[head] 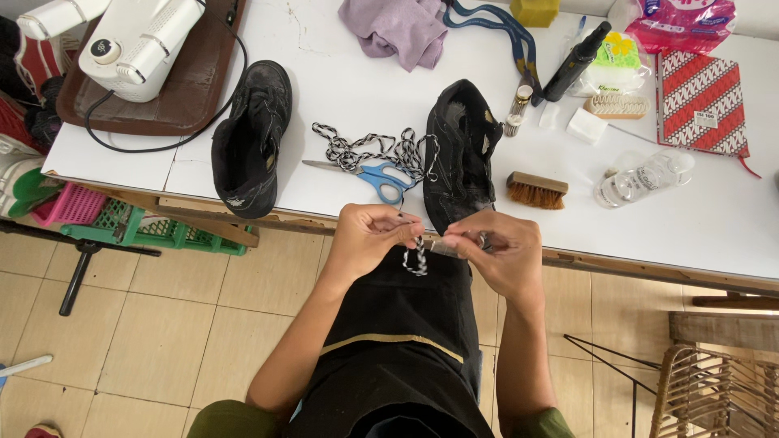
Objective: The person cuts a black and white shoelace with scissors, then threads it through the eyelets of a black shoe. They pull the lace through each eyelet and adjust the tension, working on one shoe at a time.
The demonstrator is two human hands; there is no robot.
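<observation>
Two black shoes are lying on the white table (pixel 341 89): the left shoe (pixel 251 138) is resting near the front edge beside a brown tray (pixel 191 93) carrying a white appliance (pixel 138 45), and the right shoe (pixel 462 150) is lying nearer the person, its toe reaching the table edge. Farther back, a lilac cloth (pixel 398 28), a red patterned notebook (pixel 702 101) and a pink packet (pixel 682 20) are sitting along the rear of the table. A clear bottle (pixel 641 178) is lying on its side near a bristle brush (pixel 537 191), and blue-handled scissors (pixel 369 174) are resting between the shoes. A black-and-white lace (pixel 365 150) is trailing in loose coils from the table down to the hands. The left hand (pixel 369 235) is pinching the lace end between thumb and fingers, closed tight on it. The right hand (pixel 499 247) is closing around a small slim object (pixel 442 246), apparently metallic, held against the lace tip; what it is cannot be told. Judging from this, the lace end is being worked or tipped just off the table edge, in front of the right shoe. The next move is likely calling for steady tension on the lace and fine alignment of both fingertips.
</observation>
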